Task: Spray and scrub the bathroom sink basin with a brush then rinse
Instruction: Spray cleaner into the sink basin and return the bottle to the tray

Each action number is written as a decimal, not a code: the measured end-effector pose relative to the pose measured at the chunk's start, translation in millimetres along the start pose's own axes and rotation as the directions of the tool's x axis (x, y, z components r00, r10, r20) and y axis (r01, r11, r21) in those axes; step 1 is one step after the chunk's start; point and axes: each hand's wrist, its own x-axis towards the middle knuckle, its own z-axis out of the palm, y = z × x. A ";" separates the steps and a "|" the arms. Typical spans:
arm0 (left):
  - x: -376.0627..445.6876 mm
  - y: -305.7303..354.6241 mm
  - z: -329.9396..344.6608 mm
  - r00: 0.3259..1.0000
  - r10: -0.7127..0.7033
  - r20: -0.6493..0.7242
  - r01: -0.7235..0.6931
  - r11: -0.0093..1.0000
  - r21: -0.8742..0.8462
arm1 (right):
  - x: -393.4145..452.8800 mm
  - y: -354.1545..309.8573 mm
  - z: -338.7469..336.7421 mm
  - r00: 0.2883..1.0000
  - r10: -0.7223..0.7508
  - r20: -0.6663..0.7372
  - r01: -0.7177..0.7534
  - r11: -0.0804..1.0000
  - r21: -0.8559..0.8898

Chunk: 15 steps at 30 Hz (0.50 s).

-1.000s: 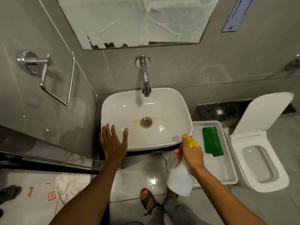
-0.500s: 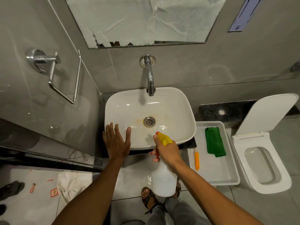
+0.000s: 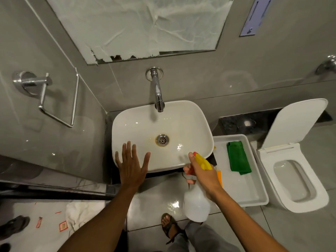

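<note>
A white sink basin [image 3: 190, 124] sits below a chrome wall tap [image 3: 158, 95], with a yellowish stain around its drain [image 3: 162, 140]. My left hand [image 3: 131, 165] rests flat and open on the basin's near left rim. My right hand [image 3: 203, 174] grips a white spray bottle [image 3: 196, 204] by its yellow and red trigger head [image 3: 202, 160], the nozzle over the basin's near right rim. An orange brush handle [image 3: 219, 177] shows partly behind my right hand, lying in the tray.
A white tray [image 3: 243, 193] right of the sink holds a folded green cloth [image 3: 237, 158]. An open toilet [image 3: 298, 171] stands at the far right. A towel ring [image 3: 60, 99] hangs on the left wall. A white rag [image 3: 75, 215] lies on the wet floor.
My right hand carried the spray bottle from beside the tray up to the basin's near right rim. My left hand stayed on the rim.
</note>
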 end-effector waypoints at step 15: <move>18.3 194.6 68.7 0.863 0.477 0.167 -0.455 0.877 -0.156 | 49.4 48.7 -161.1 0.956 0.036 -0.292 0.007 0.990 0.144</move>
